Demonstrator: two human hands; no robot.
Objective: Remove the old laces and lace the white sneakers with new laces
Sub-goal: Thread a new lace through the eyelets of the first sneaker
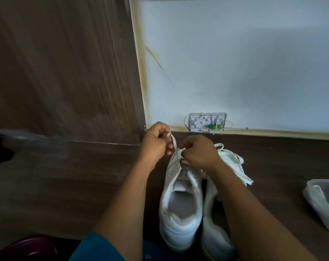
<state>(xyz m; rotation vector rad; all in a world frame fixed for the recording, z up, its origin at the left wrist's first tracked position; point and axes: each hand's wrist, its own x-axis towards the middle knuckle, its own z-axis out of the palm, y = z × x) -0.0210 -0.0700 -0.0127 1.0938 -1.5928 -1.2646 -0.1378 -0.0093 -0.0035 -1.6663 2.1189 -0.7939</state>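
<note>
- While both hands work at its far end, the left white leather sneaker (180, 200) stands on the dark brown wood-grain floor (65, 185), heel nearest the camera and toe pointing to the far wall.
- A flat white lace (175, 146) rises from the sneaker's upper eyelets, stretched up and to the left.
- The left hand (157, 142) is clenched round the upper end of that lace, pinching it between thumb and fingers.
- The right hand (199, 151) is closed over the eyelet area just right of the lace; whether it grips the lace or the shoe's edge cannot be told.
- Touching its right side stands the second white sneaker (214, 223), partly hidden by the right forearm.
- More loose flat white laces (235, 162) lie heaped over that shoe's far end.
- Near the right edge lies a clear plastic bag (323, 200), well apart from the shoes.
- Against the pale wall (235, 63), a small open white junction box (208, 122) with green parts sits at floor level.
- A brown wooden panel (62, 63) fills the far left.
</note>
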